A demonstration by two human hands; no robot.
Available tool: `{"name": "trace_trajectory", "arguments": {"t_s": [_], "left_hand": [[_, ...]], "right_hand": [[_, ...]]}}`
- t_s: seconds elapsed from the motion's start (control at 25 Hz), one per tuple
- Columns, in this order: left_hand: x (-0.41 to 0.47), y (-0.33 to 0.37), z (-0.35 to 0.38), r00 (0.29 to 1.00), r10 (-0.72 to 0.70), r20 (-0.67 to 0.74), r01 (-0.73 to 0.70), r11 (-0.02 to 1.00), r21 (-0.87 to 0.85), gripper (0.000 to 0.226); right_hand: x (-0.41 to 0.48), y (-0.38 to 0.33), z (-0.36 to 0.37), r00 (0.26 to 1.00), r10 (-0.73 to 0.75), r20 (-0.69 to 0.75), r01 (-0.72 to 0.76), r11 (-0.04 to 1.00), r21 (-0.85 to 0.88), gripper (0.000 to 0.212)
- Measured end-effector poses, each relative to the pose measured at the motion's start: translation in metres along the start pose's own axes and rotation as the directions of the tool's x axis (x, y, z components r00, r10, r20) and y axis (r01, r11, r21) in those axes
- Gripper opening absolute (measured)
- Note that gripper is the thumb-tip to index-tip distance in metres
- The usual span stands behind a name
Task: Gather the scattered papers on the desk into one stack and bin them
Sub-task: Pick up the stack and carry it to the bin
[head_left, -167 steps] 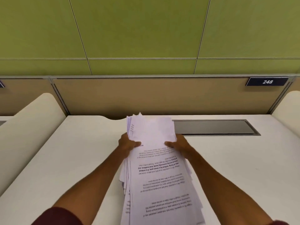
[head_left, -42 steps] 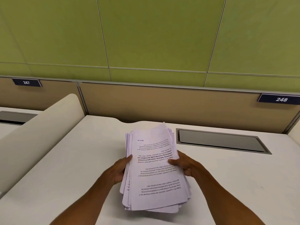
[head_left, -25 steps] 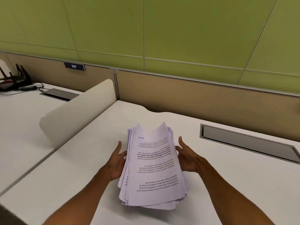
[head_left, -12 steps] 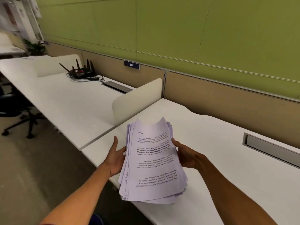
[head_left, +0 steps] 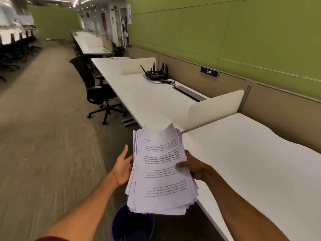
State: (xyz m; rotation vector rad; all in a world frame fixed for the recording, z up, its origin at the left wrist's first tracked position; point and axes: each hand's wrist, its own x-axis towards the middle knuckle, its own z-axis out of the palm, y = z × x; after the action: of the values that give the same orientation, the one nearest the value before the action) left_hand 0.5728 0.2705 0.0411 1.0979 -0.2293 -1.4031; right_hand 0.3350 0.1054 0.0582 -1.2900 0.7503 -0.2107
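White stack [head_left: 161, 171] has left the desk [head_left: 251, 162], now over a blue bin [head_left: 132, 225]; right hand [head_left: 196, 168] pinches it, left hand [head_left: 123, 166] flat against its edge, thumb straight; sign [head_left: 209, 72] reads 247

We read a white "247" on the dark plate [head_left: 209, 72] on the tan partition [head_left: 187, 73] at far right, and upside-down print, partly "Defined by a slower pace", atop the near stack of papers [head_left: 161, 171].
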Motion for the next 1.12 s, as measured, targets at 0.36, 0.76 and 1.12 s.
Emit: {"name": "trace_trajectory", "arguments": {"t_s": [0.36, 0.76, 1.12], "left_hand": [[-0.014, -0.031, -0.117, 0.913, -0.015, -0.408, 0.097, 0.978, 0.182, 0.058], [0.058, -0.138, -0.189, 0.731, -0.115, -0.673, 0.196, 0.98, 0.046, 0.052], [0.144, -0.26, -0.275, 0.67, -0.298, -0.679, 0.359, 0.932, -0.055, 0.051]], "right_hand": [[0.109, 0.052, 0.099, 0.975, 0.189, 0.119, -0.166, 0.969, -0.183, 0.066], [0.207, 0.18, 0.127, 0.91, 0.372, 0.181, -0.295, 0.89, -0.347, 0.054], [0.273, 0.345, 0.122, 0.831, 0.556, -0.025, -0.495, 0.716, -0.492, 0.059]]}}
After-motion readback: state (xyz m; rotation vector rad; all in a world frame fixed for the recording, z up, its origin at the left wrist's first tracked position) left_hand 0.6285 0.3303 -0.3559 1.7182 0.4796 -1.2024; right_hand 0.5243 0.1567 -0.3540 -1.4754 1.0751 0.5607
